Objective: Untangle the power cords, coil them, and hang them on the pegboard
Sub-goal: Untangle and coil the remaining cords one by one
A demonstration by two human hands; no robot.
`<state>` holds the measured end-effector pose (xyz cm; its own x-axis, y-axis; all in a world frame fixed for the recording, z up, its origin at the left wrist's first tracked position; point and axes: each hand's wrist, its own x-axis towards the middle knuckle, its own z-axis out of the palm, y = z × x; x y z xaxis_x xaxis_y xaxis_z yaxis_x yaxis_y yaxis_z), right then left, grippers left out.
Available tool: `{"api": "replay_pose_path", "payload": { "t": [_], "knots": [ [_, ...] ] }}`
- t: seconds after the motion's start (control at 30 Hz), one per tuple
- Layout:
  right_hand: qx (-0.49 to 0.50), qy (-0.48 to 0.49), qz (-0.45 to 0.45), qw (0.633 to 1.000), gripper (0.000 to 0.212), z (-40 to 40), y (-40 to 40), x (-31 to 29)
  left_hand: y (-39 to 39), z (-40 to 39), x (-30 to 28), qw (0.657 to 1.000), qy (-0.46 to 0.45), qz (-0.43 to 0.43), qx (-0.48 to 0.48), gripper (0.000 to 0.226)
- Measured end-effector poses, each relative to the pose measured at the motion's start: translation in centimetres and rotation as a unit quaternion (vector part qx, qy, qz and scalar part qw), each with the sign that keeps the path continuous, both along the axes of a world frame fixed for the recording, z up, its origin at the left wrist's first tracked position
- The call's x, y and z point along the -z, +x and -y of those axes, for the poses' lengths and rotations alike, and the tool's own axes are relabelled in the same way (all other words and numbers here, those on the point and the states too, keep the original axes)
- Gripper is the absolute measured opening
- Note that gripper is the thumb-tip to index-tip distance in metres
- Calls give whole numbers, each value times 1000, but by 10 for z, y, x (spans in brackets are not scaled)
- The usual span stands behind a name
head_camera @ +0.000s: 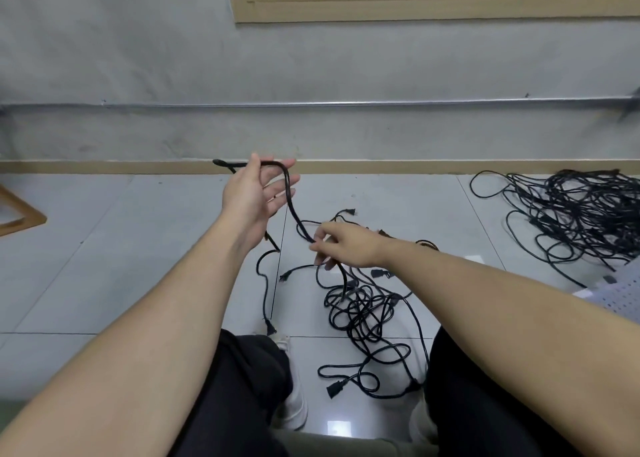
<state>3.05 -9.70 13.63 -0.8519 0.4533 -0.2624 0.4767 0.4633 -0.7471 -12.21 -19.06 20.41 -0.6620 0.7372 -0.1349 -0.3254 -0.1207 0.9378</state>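
A black power cord (294, 211) runs from my raised left hand (258, 193) down to my right hand (341, 247). The cord's end lies across my left thumb and fingers, which are spread, with a short length sticking out to the left. Lower and to the right, my right hand pinches the same cord between thumb and fingers. Below it a tangle of black cords (363, 309) with several plugs lies on the tiled floor between my knees. The white pegboard (616, 294) shows only as a corner at the right edge.
A larger heap of black cords (581, 211) lies on the floor at the far right near the wall. A wooden frame corner (20, 214) sits at the left edge. My legs and white shoes (294, 397) are at the bottom. The grey wall with a skirting board stands ahead.
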Motion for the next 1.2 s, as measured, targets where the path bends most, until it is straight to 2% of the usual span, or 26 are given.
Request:
{"api": "replay_pose_path", "payload": {
  "t": [0.07,0.13,0.2,0.27,0.3,0.33,0.4,0.43,0.5,0.53,0.6,0.63,0.7,0.77,0.8,0.87,0.93,1.07,1.13,1.2],
  "knots": [
    [19,-16,-58,998,12,3,-3,-7,-1,2,2,998,-33,8,48,57],
    [36,-27,-104,994,12,4,-7,-16,3,4,8,985,-88,-36,145,69],
    [61,-10,-134,989,14,1,-11,-24,8,7,17,951,-136,-110,256,72],
    [88,4,-157,984,17,-4,-13,-29,13,7,27,901,-194,-188,340,80],
    [89,6,-162,983,18,-6,-13,-30,17,7,31,876,-226,-218,367,72],
    [87,3,-161,983,19,-7,-12,-29,21,6,34,856,-247,-238,386,53],
    [90,-13,-160,983,20,-6,-10,-31,24,5,36,852,-249,-217,407,21],
    [96,-18,-167,981,19,-6,-10,-33,25,6,36,864,-239,-178,406,21],
    [125,-11,-195,973,18,-8,-11,-39,27,8,32,873,-226,-113,416,39],
    [145,-10,-205,968,19,-9,-13,-41,30,9,30,866,-230,-117,428,43],
    [172,-19,-216,961,21,-10,-13,-43,39,7,31,837,-251,-169,457,35],
    [176,-42,-222,958,24,-9,-13,-43,43,6,31,833,-252,-188,456,32],
    [189,-128,-205,952,42,-7,-10,-39,47,2,29,851,-230,-188,433,30],
    [190,-201,-151,949,76,-10,-4,-30,45,-1,24,889,-181,-163,388,27],
    [166,-207,-123,956,90,-14,1,-23,41,-2,20,910,-155,-143,358,27],
    [81,-216,-61,971,95,-18,13,-14,32,-1,13,944,-107,-84,301,25],
    [17,-213,-6,977,88,-18,22,-14,22,1,12,964,-76,-37,253,24],
    [-26,-58,68,996,38,-23,37,-12,14,0,6,988,-22,68,136,25],
    [-57,-8,141,988,33,-28,50,-4,7,-1,6,988,-13,127,85,24],
    [-25,2,148,989,39,-32,60,-4,-1,1,12,989,-93,93,67,21]
  ]
}}
